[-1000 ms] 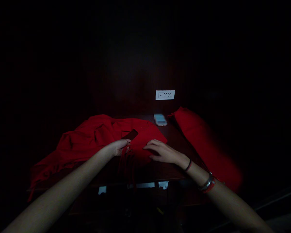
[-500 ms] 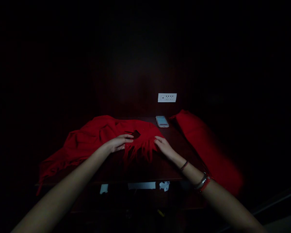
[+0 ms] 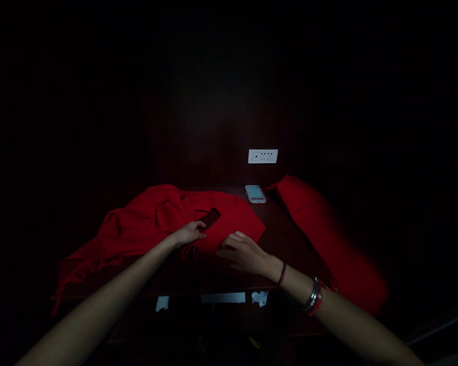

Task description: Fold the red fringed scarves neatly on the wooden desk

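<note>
A red fringed scarf (image 3: 236, 208) lies spread and rumpled over the dark table. At its near edge, my left hand (image 3: 189, 234) grips the cloth between thumb and fingers. Just beyond that thumb is a dark patch (image 3: 211, 218), either a gap in the folds or something dark; I cannot tell which. My right hand (image 3: 246, 253) is over the near edge by the fringe, palm down, its fingers loosely bent and apart, with nothing visible in them. Much of the fringe below it is lost in shadow.
A lit phone (image 3: 255, 193) lies at the back of the table, below a white wall socket (image 3: 263, 156). Another folded red cloth (image 3: 320, 229) is on the right. Pale paper pieces (image 3: 223, 298) show below the front edge. Surroundings are very dark.
My right hand has let go of the scarf's right corner and moved left and down over the fringe. The corner now lies flatter. My left hand has shifted slightly down.
</note>
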